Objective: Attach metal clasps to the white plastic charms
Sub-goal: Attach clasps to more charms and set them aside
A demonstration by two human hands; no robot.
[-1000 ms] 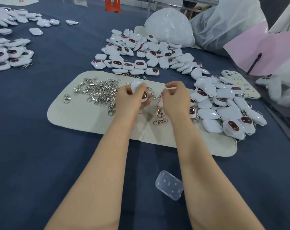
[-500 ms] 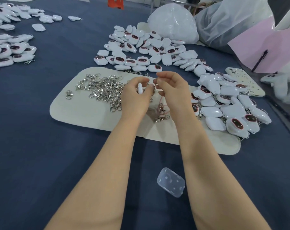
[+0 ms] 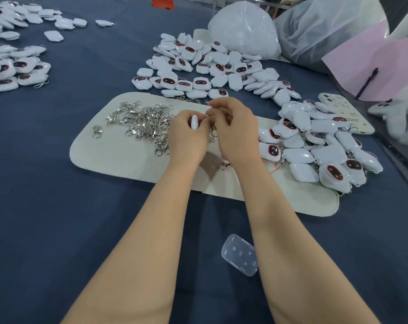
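**Charm held on edge between two hands above the mat**

The left hand (image 3: pixel 186 134) grips one white charm (image 3: pixel 194 122) between thumb and curled fingers. The charm shows only its narrow edge, with its long axis running up and away from the person and its upper end next to the right hand (image 3: pixel 235 129). The right hand's fingers are curled and pinch a small metal clasp (image 3: pixel 208 116) just beside that upper end. Whether the clasp is hooked on is too small to tell.

Both hands hover over a cream mat (image 3: pixel 109 155), which lies on a desk (image 3: pixel 58 206) covered in dark blue cloth.

- **Left of the left hand:** a heap of loose clasps (image 3: pixel 144 122) on the mat, reaching to the knuckles, with a single clasp (image 3: pixel 96 131) apart at its far side.
- **Under the right wrist:** another loose clasp (image 3: pixel 224 166).
- **Right of the right hand:** a pile of charms (image 3: pixel 315 146), several with clasps fitted, spilling off the mat.
- **Beyond the fingertips:** a second pile (image 3: pixel 205 66), and behind it a white plastic bag (image 3: pixel 245 31).
- **Far to the left:** a third pile (image 3: pixel 11 69).
- **Far to the right:** a pink sheet (image 3: pixel 373 66) with a pen (image 3: pixel 366 83) on it.
- **Near the person:** a clear plastic case (image 3: pixel 239 254) on the cloth, between the forearms and close to the right one.
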